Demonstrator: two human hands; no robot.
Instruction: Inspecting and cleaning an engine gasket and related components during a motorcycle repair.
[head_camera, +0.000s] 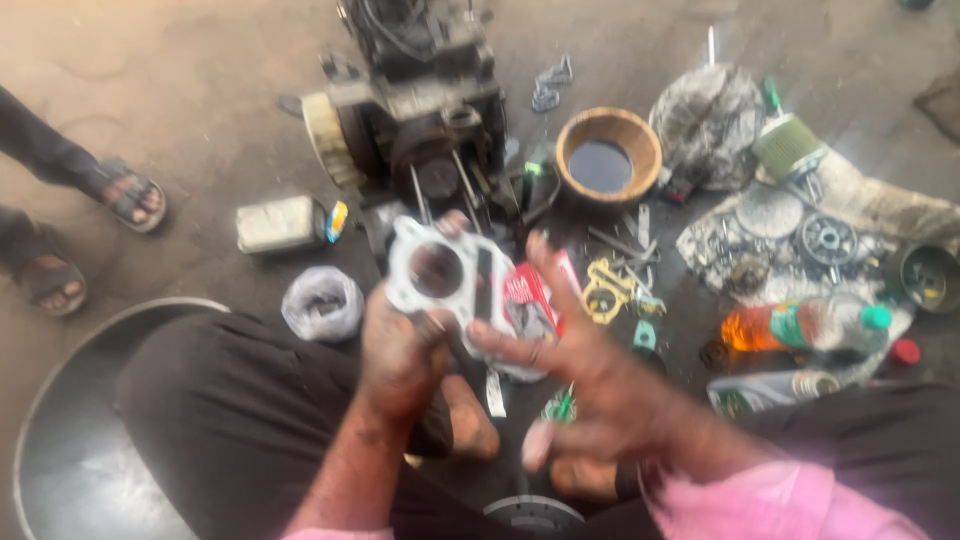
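**A:** Holding the gasket (437, 272) up for inspection appears to be the step in hand. Confirm position of the part.

**B:** Gasket is a pale, flat plate with one large round bore. It is raised above the lap, in front of the engine (425, 110), well clear of the floor. Left hand (400, 355) is clamped on its lower edge, thumb to the front, fingers behind.

**A:** State of the right hand (590, 385)?

**B:** Fingers spread apart, palm tilted inward, index fingertip at the right edge of the gasket. A red and white packet (528, 300) sits between that hand and the gasket. Whether the right hand pinches the packet cannot be told; motion blur obscures the contact.

**A:** Arm pose?

**B:** Both forearms rise from the lap and converge at the part. Left wrist is straight, hand upright. Right wrist is bent, hand crossing in from the right side.

**A:** Requirement for the next move, as judged?

**B:** Probably a steady two-handed grip at opposite edges, keeping the thin plate flat so it does not crease, with the bore aligned square to the engine studs.

**A:** Surroundings?

**B:** Bowl (608, 155) of dark oil beyond the engine's right side. Yellow gasket (603, 290) and loose small parts on the floor nearby. Orange bottle (800, 325) well to the right. Another person's sandalled feet (130, 195) at far left, apart from the work.
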